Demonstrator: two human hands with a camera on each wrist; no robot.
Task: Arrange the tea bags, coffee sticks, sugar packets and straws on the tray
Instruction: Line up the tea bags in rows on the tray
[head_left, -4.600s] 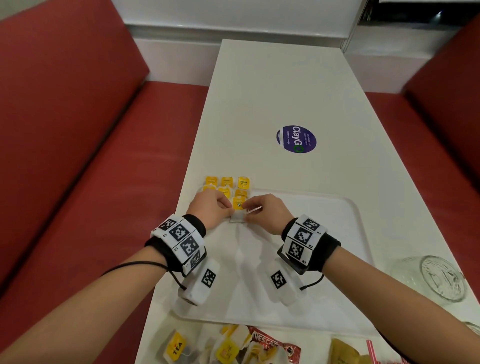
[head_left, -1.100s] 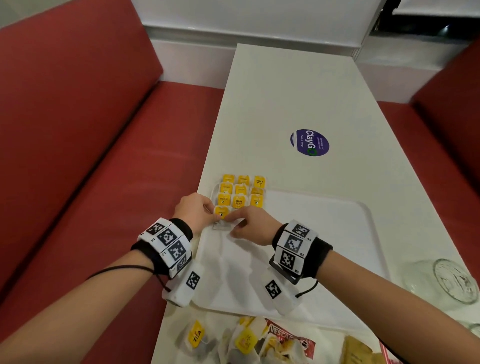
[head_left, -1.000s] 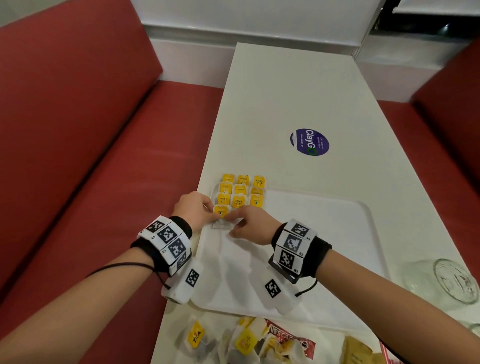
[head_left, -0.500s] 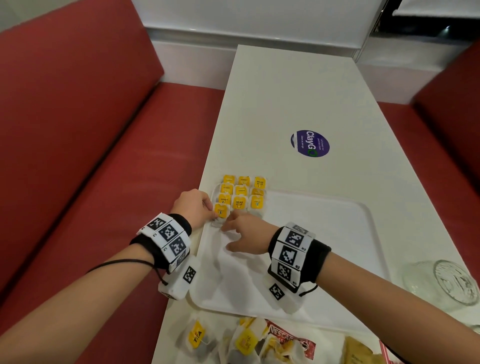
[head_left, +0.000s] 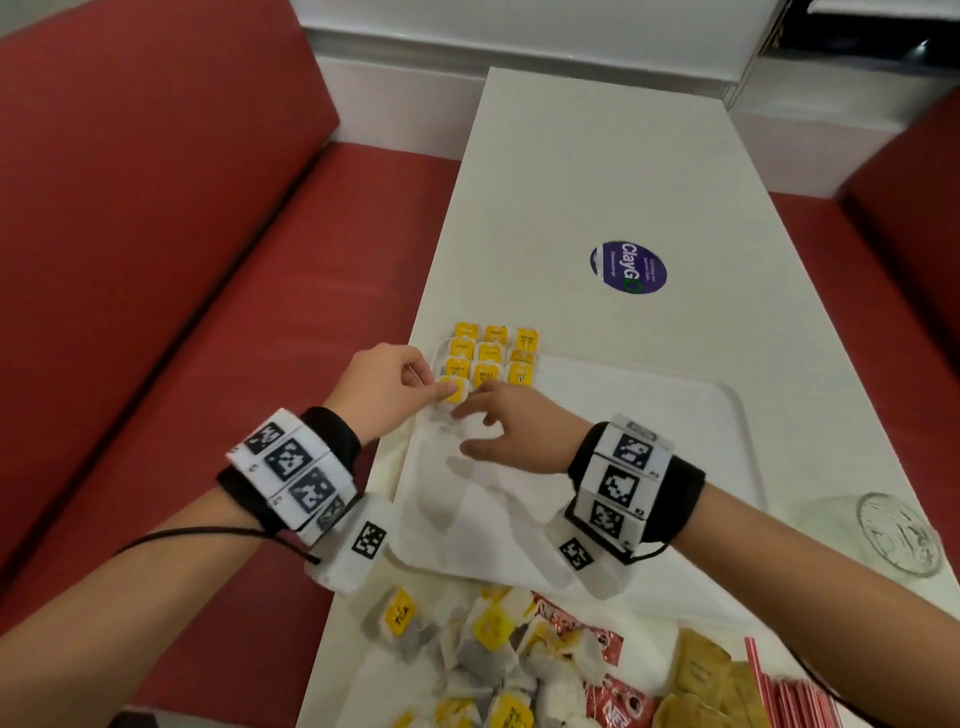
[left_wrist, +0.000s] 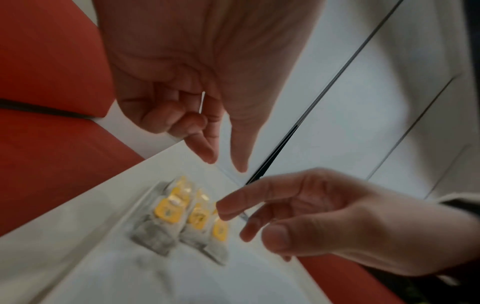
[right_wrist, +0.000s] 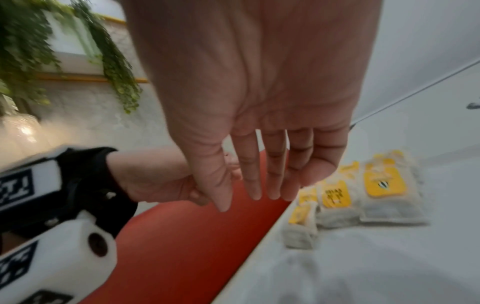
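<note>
Nearest us, we are looking at the loose pile of tea bags lying on the table at its near edge, with the coffee sticks, sugar packets and straws beside it to the right. Beyond the pile we are hovering both hands over the tray. Our right hand is hanging with fingers spread and loose, grasping nothing. Our left hand is curling its fingers, and a thin white string shows inside the grip; whether its fingertip is touching the newest tea bag we cannot tell. Farther off, the laid tea bags are standing in rows at the tray's far left corner. We judge the pile, behind both wrists, to be nearer the right hand.
</note>
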